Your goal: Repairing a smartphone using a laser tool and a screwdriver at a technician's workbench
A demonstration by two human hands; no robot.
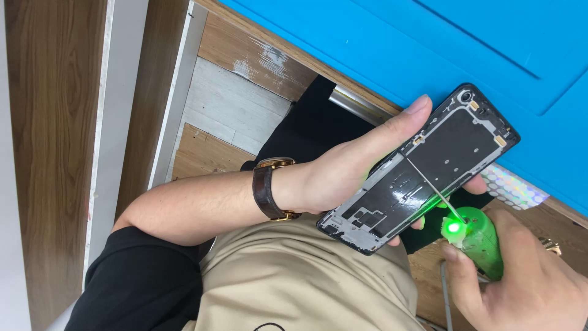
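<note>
Over lap — left hand (343,175) grips phone frame (422,168); right hand (527,282) green screwdriver (478,242).

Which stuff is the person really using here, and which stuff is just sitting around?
In use:
- phone frame, held in the left hand
- green lit tool with a thin tip, gripped by the right hand

Just lying about:
- blue mat
- sheet of shiny round stickers
- wooden floor

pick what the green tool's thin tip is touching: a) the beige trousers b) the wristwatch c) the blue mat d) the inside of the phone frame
d, the right hand holds the green tool, and its thin tip rests on the inside of the phone frame held by the left hand.
</note>
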